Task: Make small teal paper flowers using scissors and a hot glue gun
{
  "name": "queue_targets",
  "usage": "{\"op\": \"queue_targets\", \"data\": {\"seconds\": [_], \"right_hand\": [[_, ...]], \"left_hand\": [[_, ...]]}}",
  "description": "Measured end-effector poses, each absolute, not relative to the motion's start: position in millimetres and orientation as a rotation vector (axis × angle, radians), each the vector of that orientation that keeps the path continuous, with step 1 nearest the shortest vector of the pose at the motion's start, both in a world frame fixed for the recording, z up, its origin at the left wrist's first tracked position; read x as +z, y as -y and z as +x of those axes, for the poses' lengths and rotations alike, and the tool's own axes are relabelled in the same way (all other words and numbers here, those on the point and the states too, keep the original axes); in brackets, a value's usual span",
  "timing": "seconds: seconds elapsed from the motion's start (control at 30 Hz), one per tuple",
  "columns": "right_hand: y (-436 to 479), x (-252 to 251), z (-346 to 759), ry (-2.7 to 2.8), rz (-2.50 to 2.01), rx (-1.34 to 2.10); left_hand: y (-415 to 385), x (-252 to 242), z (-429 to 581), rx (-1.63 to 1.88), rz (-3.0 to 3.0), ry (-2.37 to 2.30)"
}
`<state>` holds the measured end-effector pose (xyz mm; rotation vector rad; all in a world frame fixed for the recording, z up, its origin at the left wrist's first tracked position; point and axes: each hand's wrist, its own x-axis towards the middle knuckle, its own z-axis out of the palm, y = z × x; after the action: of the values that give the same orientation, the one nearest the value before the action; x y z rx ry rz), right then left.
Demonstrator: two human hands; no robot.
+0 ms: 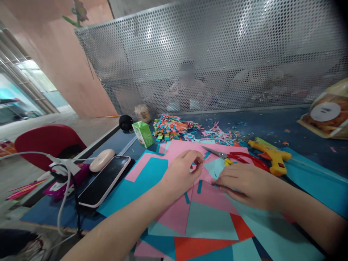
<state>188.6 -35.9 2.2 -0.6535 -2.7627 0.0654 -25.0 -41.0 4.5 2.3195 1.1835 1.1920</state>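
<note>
My left hand [183,168] is closed in a pinch above overlapping sheets of pink paper [213,197]. Whatever its fingertips hold is too small to make out. Close by on the right, my right hand [244,183] has its fingers pressed together, tips low over the paper; what they grip is also unclear. Short blue paper strips [199,186] lie loose beneath the hands. Just beyond them rest scissors with red handles [239,156], blades pointing left. A yellow glue gun [274,157] lies behind my right wrist.
A heap of fringed coloured paper [170,127] and cut scraps [220,135] sit at the back before a perforated metal panel [206,54]. Left are a green carton [143,134], a phone [106,181], a white oval case [102,160] and cables. A snack bag [328,112] stands far right.
</note>
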Motion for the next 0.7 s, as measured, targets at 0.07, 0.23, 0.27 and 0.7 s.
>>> {"op": "queue_targets", "data": {"seconds": [0.07, 0.23, 0.27, 0.7], "right_hand": [[34.6, 3.4, 190.0, 2.719, -0.664, 0.165], [29.3, 9.6, 192.3, 2.178, -0.911, 0.6], [27.4, 10.0, 192.9, 2.05, -0.965, 0.692], [18.0, 4.4, 186.6, 1.724, -0.934, 1.24]], "left_hand": [[40.2, 6.8, -23.7, 1.204, 2.185, -1.202], [36.6, 12.7, -22.7, 1.185, 1.727, -1.144], [35.8, 14.0, -23.2, 1.168, 1.643, -1.111], [36.7, 21.2, -24.9, 1.063, 1.3, -0.954]]}}
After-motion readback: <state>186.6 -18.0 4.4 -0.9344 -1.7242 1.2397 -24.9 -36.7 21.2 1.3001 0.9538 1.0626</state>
